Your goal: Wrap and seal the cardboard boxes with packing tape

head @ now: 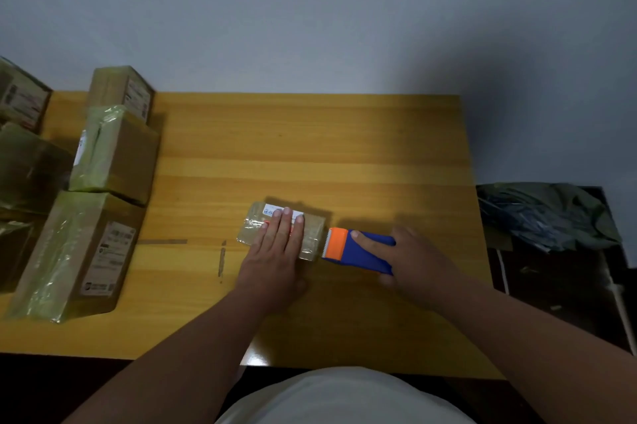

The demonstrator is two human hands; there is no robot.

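The left hand (275,251) lies flat and open on the small box (312,234). The right hand (413,261) grips the tape dispenser (358,251). The box looks light and tape-slick, so pressing its top seems wise

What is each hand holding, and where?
Right hand grips the tape dispenser by its blue body. Left hand holds nothing, pressing flat on the small box.

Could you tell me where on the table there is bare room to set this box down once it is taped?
The table is bare from the small box back to the wall, and right of the tape dispenser. The left edge is crowded with stacked boxes.
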